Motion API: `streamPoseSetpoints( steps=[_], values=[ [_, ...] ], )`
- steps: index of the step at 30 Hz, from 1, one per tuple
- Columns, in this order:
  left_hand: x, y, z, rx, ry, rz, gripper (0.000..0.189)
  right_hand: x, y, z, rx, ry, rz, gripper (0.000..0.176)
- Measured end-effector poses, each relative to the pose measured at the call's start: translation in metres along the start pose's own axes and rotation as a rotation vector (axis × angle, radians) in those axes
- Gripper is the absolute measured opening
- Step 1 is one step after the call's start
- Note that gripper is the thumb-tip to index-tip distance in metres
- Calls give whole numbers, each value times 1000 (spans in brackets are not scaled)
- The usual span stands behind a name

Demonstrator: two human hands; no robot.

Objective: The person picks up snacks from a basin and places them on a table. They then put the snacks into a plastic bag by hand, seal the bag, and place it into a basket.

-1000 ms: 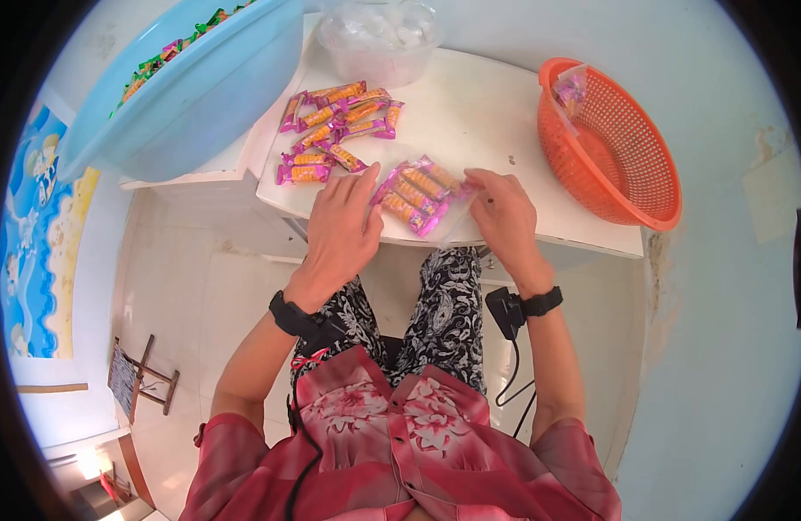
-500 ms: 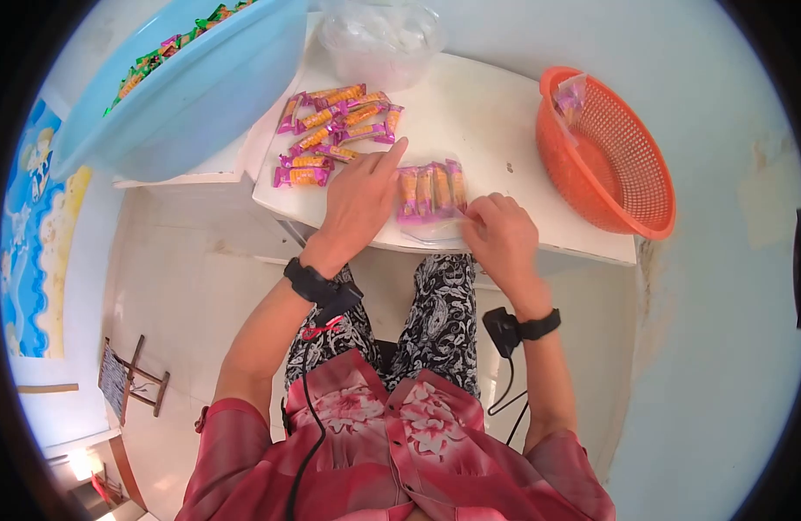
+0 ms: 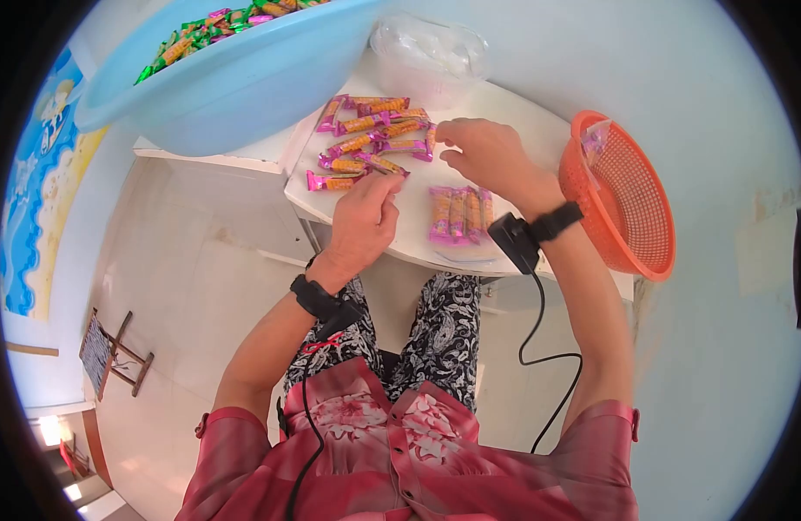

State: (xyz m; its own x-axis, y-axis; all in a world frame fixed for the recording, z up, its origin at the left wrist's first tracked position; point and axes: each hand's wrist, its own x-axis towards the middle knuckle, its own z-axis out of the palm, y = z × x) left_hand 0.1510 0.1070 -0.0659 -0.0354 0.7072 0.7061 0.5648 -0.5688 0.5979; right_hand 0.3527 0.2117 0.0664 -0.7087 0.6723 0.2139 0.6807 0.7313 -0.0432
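Several purple-and-orange wrapped snacks [image 3: 357, 143] lie loosely on the white table [image 3: 522, 122]. At their lower edge is my left hand [image 3: 363, 217], fingers curled by one of the packets; what its fingertips hold, if anything, is hidden. My right hand [image 3: 487, 154] reaches over the table from the right, its fingertips beside the rightmost loose packet, with thumb and fingers apart. Below it, a clear bag [image 3: 459, 214] with several packets side by side lies flat near the table's front edge, touched by neither hand.
A large blue basin [image 3: 244, 87] full of green and purple packets stands at the upper left. Behind the loose snacks is a clear plastic tub [image 3: 426, 56]. An orange basket [image 3: 626, 200] holding a clear bag sits at the right.
My right hand has left the clear bag and moved up toward the loose snacks. My left hand's fingers have curled near the lower packets. The view has shifted.
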Motion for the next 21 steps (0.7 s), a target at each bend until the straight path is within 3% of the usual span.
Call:
streamPoseSetpoints(
  steps=[7, 13, 21],
  values=[
    [1, -2, 1, 20, -3, 47, 38, 29, -3, 39, -73, -83, -20, 27],
    [2, -2, -1, 36, -27, 36, 38, 17, 0, 36, -87, 49, -8, 24],
    [3, 11, -12, -120, -146, -70, 36, -102, -27, -22, 496, 354, 354, 19]
  ],
)
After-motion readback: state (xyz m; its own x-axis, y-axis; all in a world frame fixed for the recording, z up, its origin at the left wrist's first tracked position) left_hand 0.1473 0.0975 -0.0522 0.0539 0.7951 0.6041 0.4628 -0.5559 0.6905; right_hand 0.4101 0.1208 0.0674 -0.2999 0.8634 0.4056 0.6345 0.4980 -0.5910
